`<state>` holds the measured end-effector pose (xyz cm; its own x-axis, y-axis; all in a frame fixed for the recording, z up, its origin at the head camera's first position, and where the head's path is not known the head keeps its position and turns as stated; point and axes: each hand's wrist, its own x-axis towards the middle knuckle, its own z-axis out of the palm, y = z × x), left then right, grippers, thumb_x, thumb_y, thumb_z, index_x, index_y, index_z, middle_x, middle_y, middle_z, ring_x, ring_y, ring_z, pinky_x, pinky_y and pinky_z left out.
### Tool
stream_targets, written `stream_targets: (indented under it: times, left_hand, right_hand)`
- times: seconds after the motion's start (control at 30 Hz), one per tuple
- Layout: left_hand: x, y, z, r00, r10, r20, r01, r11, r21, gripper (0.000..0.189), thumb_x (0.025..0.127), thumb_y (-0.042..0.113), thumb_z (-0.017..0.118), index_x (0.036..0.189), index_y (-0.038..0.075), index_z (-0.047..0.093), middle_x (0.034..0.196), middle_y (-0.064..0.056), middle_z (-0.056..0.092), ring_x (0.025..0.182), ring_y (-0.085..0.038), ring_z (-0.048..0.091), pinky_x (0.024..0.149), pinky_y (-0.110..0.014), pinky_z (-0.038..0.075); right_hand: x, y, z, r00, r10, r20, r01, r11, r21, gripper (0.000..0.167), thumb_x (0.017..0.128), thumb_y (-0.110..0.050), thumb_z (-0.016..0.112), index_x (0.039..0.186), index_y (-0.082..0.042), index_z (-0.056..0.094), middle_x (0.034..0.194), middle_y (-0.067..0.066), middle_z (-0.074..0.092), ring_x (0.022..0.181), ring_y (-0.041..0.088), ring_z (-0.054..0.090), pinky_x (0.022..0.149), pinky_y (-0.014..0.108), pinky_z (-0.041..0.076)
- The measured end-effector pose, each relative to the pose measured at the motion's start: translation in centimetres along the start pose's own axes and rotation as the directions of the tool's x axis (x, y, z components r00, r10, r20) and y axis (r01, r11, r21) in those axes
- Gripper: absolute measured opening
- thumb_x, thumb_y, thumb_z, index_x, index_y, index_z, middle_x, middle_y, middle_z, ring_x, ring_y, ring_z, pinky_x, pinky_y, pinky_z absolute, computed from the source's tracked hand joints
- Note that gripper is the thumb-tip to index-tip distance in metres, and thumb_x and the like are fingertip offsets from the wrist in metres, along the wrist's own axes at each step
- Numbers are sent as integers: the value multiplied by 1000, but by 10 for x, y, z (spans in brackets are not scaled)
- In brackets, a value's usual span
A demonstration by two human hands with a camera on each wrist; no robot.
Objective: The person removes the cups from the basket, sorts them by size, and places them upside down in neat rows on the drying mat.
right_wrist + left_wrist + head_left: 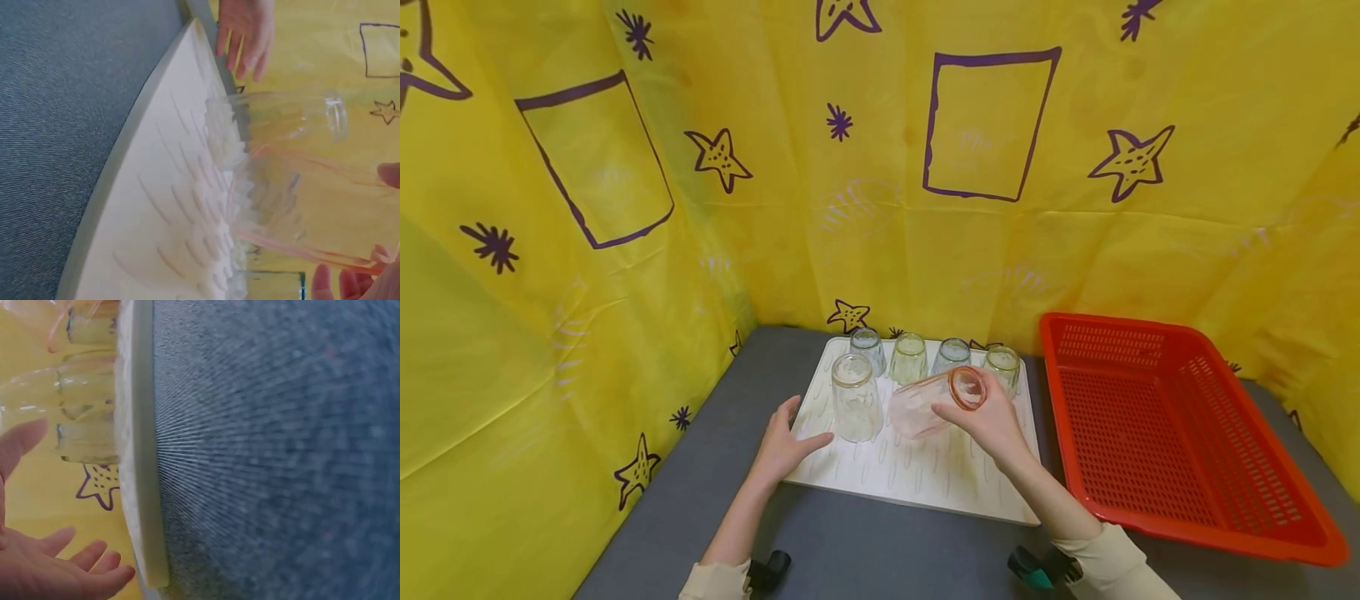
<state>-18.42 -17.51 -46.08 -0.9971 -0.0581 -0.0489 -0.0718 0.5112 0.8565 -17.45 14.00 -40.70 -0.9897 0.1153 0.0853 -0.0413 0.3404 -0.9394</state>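
Note:
My right hand [997,422] grips a pink-tinted glass [919,406] by its narrower end, which has an orange ring. The glass leans over the white ribbed mat [917,492], its wider end down and to the left; I cannot tell whether it touches the mat. Just left of it a tall clear glass [857,406] stands on the mat, narrow end up. My left hand [784,447] is beside that clear glass, thumb and fingers spread, holding nothing. In the right wrist view, the pink glass [300,206] partly overlaps the clear glass [281,115].
Along the mat's back edge stand several shorter tinted glasses, including a green one [909,358] and a bluish one [952,354]. A red perforated basket [1060,417] sits to the right on the grey table [865,550]. Yellow patterned cloth [790,250] hangs behind and at the left.

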Motion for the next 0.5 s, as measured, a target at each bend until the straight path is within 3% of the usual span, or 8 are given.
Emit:
stream_targets:
  times: [0.3, 0.5]
  left_hand:
    - [-1, -6, -1, 998, -30, 53, 29, 999, 21, 98, 76, 27, 84, 149, -1, 25, 148, -29, 28, 137, -44, 28, 109, -58, 26]
    - [-1, -10, 0, 998, -29, 62, 28, 999, 30, 99, 75, 26, 84, 149, -2, 24, 149, -29, 27, 137, -44, 26, 109, -59, 25]
  right_hand:
    - [10, 7, 9, 995, -98, -9, 97, 990, -98, 71, 68, -24, 89, 126, -2, 54, 118, 15, 61, 110, 31, 56, 94, 49, 44]
    - [17, 4, 18, 984, -177, 3, 175, 967, -187, 68, 65, -24, 88, 123, -1, 58, 113, 15, 63, 105, 30, 58, 89, 47, 46]
